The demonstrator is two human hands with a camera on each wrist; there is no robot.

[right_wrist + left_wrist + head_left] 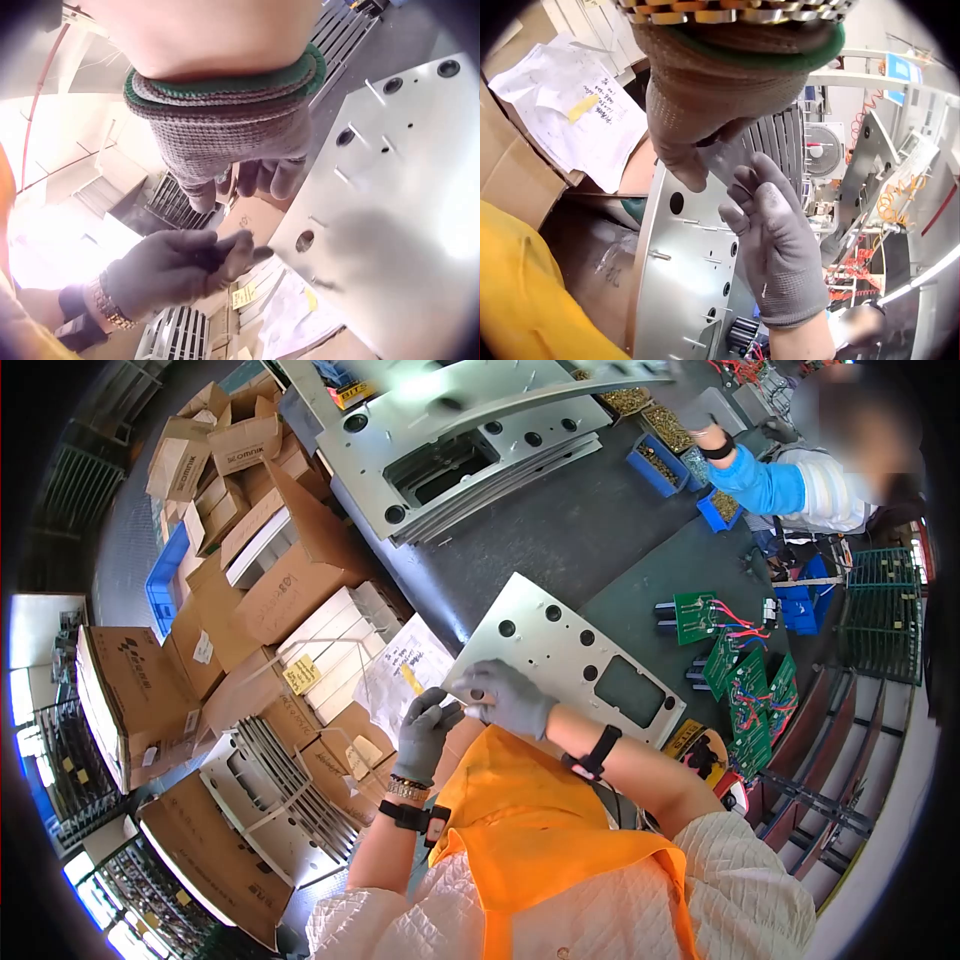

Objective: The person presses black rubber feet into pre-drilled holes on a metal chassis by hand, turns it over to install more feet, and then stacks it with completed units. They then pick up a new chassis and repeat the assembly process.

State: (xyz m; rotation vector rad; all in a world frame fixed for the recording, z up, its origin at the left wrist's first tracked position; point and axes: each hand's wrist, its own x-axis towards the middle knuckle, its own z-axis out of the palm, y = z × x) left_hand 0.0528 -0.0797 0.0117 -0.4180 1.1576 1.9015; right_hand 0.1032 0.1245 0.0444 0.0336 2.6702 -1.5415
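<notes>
A metal plate with round holes, a rectangular cutout and upright studs lies in front of the person. Over its near left corner is the gloved right hand, palm down in the head view, fingers loosely bent. Close to it, the gloved left hand is raised beside the plate, its fingers fairly straight in the right wrist view. The fingertips of both hands face each other. A hazy, pale patch shows between them in the left wrist view; what it is cannot be told. No clearly held object is visible.
Stacked metal plates stand at the far side of the dark table. Cardboard boxes and papers are at the left, green circuit boards at the right. Another person works near blue bins.
</notes>
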